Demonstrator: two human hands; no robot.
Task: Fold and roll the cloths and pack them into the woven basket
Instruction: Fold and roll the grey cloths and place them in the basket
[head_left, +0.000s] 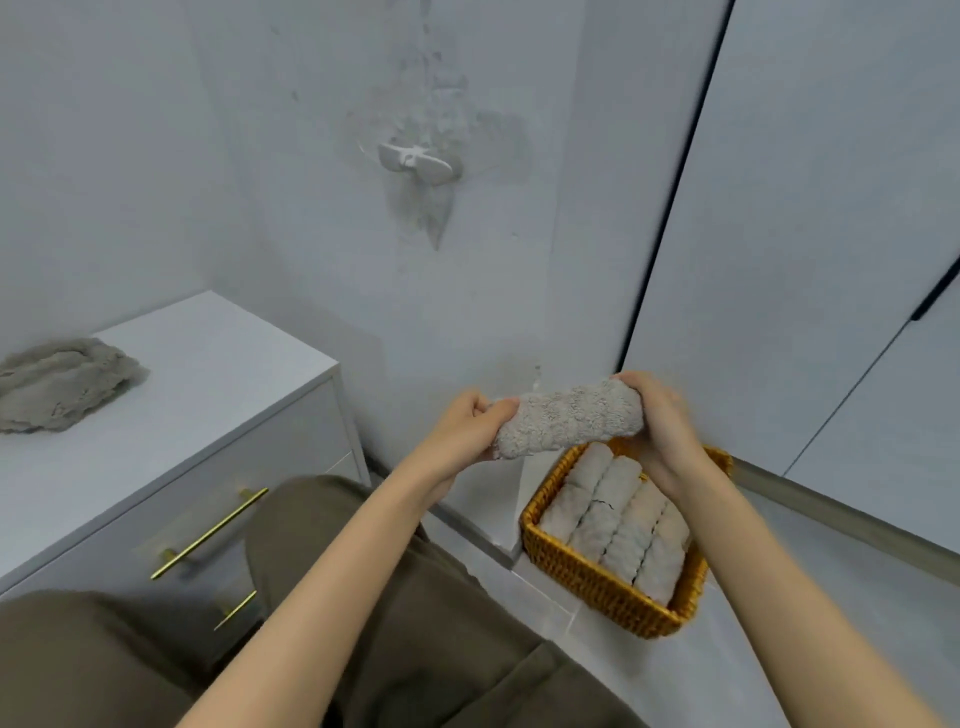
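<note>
Olive-brown trousers (415, 623) fill the bottom of the view, and both bare forearms reach forward over them. Between the hands a rolled cloth (566, 418) is held in the air, its long axis running side to side and tilted slightly, higher at the right end. The left hand (467, 426) clasps the left end with fingers curled round it. The right hand (660, 421) wraps the right end the same way, so neither hand is free.

The woven basket (587, 582) stands on the floor below and to the right. The right hand hangs over its far corner, while the left hand is off to the basket's left. Four rolls (618, 525) already lie side by side in it, their long axes running from the far end toward the near end, roughly crosswise to the held roll. By my reading the roll is finished and about to go in, so it needs turning to lie with the others. Whether a gap remains along the right wall I cannot tell, because the right forearm hides that side.

One loose cloth (57, 384) lies crumpled on the white tabletop (208, 374) at far left, well apart from both hands
</note>
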